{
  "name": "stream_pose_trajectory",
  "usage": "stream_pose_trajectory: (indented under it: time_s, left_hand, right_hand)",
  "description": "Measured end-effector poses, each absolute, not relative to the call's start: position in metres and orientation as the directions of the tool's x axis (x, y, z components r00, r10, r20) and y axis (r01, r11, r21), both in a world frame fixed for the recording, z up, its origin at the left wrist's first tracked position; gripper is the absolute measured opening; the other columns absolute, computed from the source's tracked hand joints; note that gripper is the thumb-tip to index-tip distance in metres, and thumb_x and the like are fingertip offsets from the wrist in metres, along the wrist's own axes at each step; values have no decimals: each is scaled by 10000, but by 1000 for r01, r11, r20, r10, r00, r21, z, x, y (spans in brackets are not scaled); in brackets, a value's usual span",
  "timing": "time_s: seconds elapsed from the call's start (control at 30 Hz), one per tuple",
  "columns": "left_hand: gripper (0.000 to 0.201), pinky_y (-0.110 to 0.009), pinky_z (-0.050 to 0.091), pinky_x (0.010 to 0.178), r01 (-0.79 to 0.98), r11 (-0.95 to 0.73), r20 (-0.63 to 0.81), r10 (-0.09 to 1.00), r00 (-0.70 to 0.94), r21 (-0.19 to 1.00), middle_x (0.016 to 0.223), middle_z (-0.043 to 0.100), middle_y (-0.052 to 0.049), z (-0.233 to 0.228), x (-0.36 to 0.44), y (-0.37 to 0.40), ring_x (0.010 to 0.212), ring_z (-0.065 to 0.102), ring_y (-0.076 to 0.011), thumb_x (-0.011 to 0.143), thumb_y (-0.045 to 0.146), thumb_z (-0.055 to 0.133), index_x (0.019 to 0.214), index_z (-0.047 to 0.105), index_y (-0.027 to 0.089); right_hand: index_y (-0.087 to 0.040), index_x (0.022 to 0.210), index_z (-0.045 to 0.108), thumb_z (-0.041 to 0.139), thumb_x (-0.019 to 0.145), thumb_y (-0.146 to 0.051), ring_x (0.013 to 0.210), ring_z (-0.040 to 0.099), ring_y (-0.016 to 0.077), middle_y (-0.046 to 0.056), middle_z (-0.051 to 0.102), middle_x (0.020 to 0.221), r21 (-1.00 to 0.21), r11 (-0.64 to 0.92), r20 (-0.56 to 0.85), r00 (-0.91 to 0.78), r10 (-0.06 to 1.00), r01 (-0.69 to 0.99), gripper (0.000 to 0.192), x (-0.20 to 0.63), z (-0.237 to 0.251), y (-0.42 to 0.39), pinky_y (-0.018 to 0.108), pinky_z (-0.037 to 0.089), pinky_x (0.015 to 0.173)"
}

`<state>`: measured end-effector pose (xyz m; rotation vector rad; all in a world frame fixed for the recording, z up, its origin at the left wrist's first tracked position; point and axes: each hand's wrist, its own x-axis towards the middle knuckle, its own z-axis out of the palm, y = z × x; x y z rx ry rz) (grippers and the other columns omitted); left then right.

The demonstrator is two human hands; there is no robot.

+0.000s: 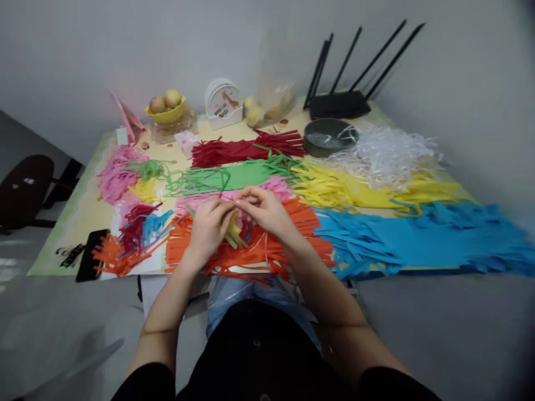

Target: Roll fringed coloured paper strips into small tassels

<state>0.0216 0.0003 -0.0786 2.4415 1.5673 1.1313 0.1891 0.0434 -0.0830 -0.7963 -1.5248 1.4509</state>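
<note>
My left hand [212,223] and my right hand [265,209] meet above the fringed orange strips [292,250]. Fingers of both hands are pinched around a thin red strip [227,197] that shows between the fingertips. Below them hangs a small bunch of mixed strips [236,231], yellow, green and some blue; whether my left fingers also grip it is unclear. Just beyond my hands lie pink fringed strips [276,185], a green fringed sheet [238,176] and a dark red fringed sheet [234,151].
Blue [422,239] and yellow [363,189] fringed sheets lie right, beside white strands [388,150] and a dark round dish [328,136]. A black router [338,104] stands behind. Left are small strip piles [119,172], a phone [90,256] and a yellow fruit bowl [167,115].
</note>
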Motion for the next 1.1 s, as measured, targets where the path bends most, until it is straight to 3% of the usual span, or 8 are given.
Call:
stream_pose_trajectory:
  time_s: [0.1, 0.3, 0.37, 0.5, 0.7, 0.9, 1.0, 1.1]
  left_hand:
    - [186, -369, 485, 871, 838, -445, 516, 822, 242, 316, 957, 709, -102, -89, 28, -9, 960, 646, -231, 960, 265, 570, 1021, 720, 174]
    - [211, -360, 496, 919, 799, -405, 342, 901, 267, 443, 1041, 721, -102, -89, -18, -31, 1008, 654, -225, 940, 311, 608, 1077, 705, 183]
    - [225, -361, 481, 965, 845, -256, 306, 945, 117, 469, 1106, 713, -103, -83, -64, -45, 1051, 644, -225, 949, 317, 578, 1090, 702, 192]
    - [192, -353, 492, 869, 933, 297, -36, 954, -296, 203, 930, 703, -109, -82, -155, -85, 937, 648, -259, 881, 201, 536, 869, 726, 182]
    - [222, -395, 478, 912, 895, 410, -74, 912, -403, 176, 1042, 677, -165, -109, -190, -121, 1038, 628, -314, 793, 130, 523, 876, 727, 166]
    - [250, -350, 523, 824, 814, 383, 37, 896, -442, 436, 943, 703, -104, -92, -184, -110, 900, 656, -248, 797, 326, 624, 983, 679, 168]
    - [385, -276, 526, 720, 504, 129, 152, 865, -479, 854, 841, 683, -34, -74, -158, -96, 761, 646, -169, 708, 368, 748, 1027, 637, 183]
    - [340, -244, 514, 708, 163, -108, 173, 865, -470, 981, 765, 662, -2, -66, -117, -75, 706, 630, -130, 593, 303, 854, 841, 660, 175]
  right_hand:
    - [-185, 806, 626, 707, 828, -409, 648, 558, 101, 22, 645, 797, -956, 293, 283, -262, 923, 2, 240, 187, -85, 39, 214, 446, 561]
    - [-254, 923, 475, 689, 849, -456, 429, 399, 58, -61, 571, 686, -884, 140, 188, -64, 980, -447, 303, 178, -86, 36, 165, 300, 365]
    - [-247, 912, 485, 724, 824, -433, 430, 409, 56, -72, 551, 642, -886, 121, 178, -87, 980, -448, 315, 179, -87, 37, 159, 324, 373]
    - [-231, 888, 527, 759, 792, -395, 442, 437, 55, -71, 551, 623, -897, 90, 151, -108, 983, -432, 300, 179, -91, 35, 158, 355, 382]
    - [-216, 877, 559, 773, 782, -380, 443, 455, 57, -63, 582, 632, -895, 62, 137, -141, 980, -442, 286, 170, -91, 30, 158, 381, 381]
    - [-207, 875, 579, 742, 818, -387, 432, 451, 61, -51, 602, 629, -929, 114, 178, -156, 972, -352, 249, 172, -90, 29, 176, 383, 390]
    - [-198, 866, 594, 726, 824, -391, 435, 445, 64, -46, 596, 615, -950, 156, 204, -161, 966, -269, 238, 171, -86, 27, 185, 369, 403]
    - [-186, 837, 608, 704, 820, -366, 475, 469, 66, -47, 570, 596, -964, 213, 243, -200, 949, -159, 205, 168, -78, 21, 185, 357, 448]
